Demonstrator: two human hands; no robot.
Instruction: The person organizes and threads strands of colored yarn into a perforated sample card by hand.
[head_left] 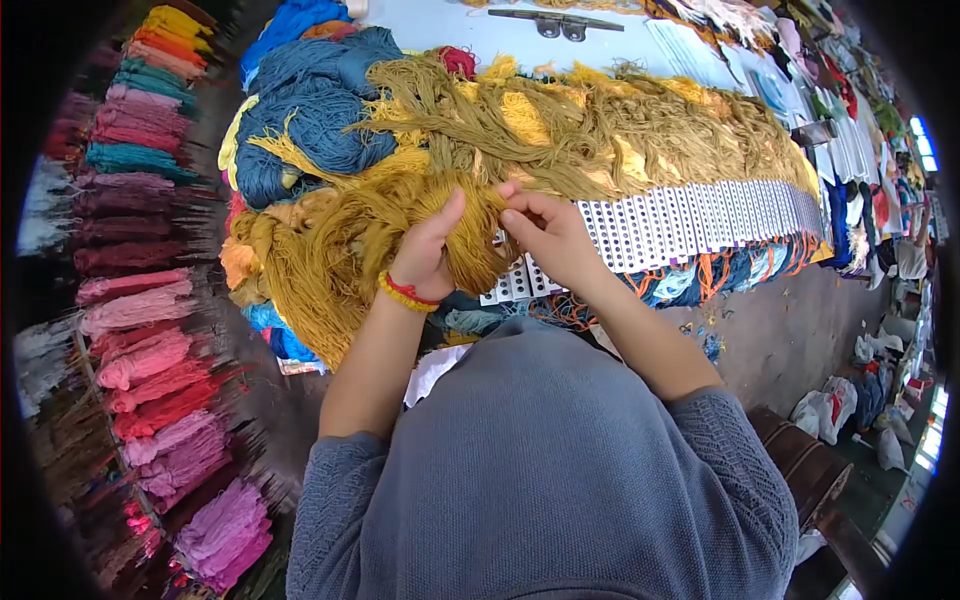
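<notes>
A thick bundle of mustard-gold yarn hangs over my left hand, which has a red and a yellow band at the wrist. The thumb points up and the fingers are behind the strands. My right hand pinches the right edge of the same bundle between thumb and fingers. Beyond the hands, olive yarn lies along the table over a long row of white cards with dark holes. A large heap of blue yarn is at the left back.
Pink and red yarn hanks hang in a column on the left. A dark metal bar lies at the table's back. Orange and blue strands hang along the near edge. White bags are on the floor at right.
</notes>
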